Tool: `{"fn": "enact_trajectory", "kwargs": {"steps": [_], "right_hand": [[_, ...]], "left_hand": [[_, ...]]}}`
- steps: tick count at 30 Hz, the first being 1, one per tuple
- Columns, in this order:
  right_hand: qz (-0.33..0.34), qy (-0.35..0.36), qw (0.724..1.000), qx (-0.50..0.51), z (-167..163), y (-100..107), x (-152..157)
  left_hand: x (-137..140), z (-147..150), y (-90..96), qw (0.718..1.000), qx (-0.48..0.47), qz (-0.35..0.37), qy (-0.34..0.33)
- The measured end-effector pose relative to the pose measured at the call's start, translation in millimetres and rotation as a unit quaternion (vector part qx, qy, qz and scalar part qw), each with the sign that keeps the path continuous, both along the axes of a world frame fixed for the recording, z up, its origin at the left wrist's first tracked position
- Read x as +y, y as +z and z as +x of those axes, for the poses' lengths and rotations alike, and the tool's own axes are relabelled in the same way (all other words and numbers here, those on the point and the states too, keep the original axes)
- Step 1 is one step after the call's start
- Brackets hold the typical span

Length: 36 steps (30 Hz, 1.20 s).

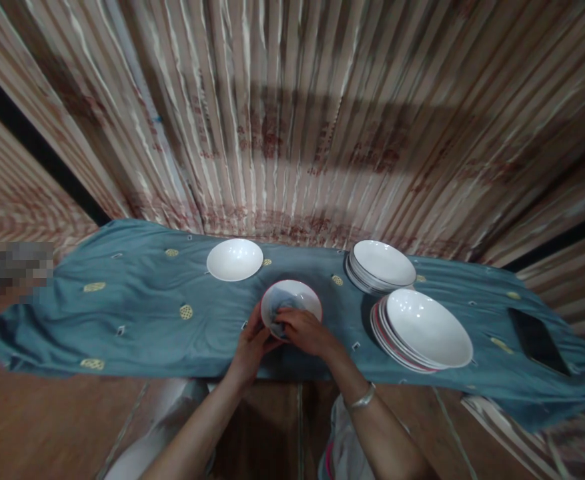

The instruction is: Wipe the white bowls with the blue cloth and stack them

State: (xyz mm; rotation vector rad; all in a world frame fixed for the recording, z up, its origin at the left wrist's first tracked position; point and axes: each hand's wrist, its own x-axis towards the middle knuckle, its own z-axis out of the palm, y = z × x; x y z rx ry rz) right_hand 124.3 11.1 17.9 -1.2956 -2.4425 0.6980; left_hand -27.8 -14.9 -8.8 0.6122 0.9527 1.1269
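Observation:
A white bowl with a red rim [302,298] is tilted toward me near the table's front edge. My left hand [253,343] grips its left side from outside and below. Inside the bowl, my right hand [306,330] presses a bluish-grey cloth [279,303] against the inner wall, its fingers closed on the cloth. Part of the cloth is hidden under those fingers. Behind the bowl, slightly left, a single white dish [235,259] lies on the table.
At right stand a stack of white plates [383,263] and, nearer, a leaning stack of larger white bowls [425,327]. A black phone [537,340] lies at the far right on the teal tablecloth [147,333]. A pleated curtain [292,133] hangs behind. Another person's blurred head [9,277] shows at left.

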Motion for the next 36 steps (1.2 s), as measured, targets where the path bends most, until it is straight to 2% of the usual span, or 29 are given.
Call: {"fn": "enact_trajectory", "kwargs": {"steps": [6, 12, 16, 20, 25, 28, 30, 36], "right_hand": [[0.049, -0.031, 0.994, -0.088, -6, -9, 7], [0.064, -0.103, 0.975, -0.188, 3, -1, 3], [0.049, -0.08, 0.974, -0.204, 13, 7, -4], [0.007, -0.039, 0.989, -0.14, 20, 16, -8], [-0.061, 0.029, 0.997, 0.038, 18, 16, -9], [-0.048, 0.039, 0.986, 0.153, 6, 9, -10], [-0.023, 0.029, 0.981, 0.188, -4, 5, -12], [0.05, -0.018, 0.987, 0.152, -24, -3, -6]], "left_hand": [[3, -1, -4.0, 1.0, -0.005, 0.004, 0.004], [2, -1, -1.0, 1.0, -0.006, 0.004, 0.006], [2, -1, 0.4, 1.0, -0.003, -0.002, 0.005], [3, 0, 1.8, 1.0, -0.001, -0.006, 0.007], [4, 0, 3.0, 1.0, 0.0, -0.015, 0.007], [4, -1, 3.8, 1.0, -0.005, -0.022, 0.006], [4, -1, 5.2, 0.999, -0.009, -0.033, 0.018], [4, 2, 10.3, 0.995, -0.025, -0.066, 0.064]]}}
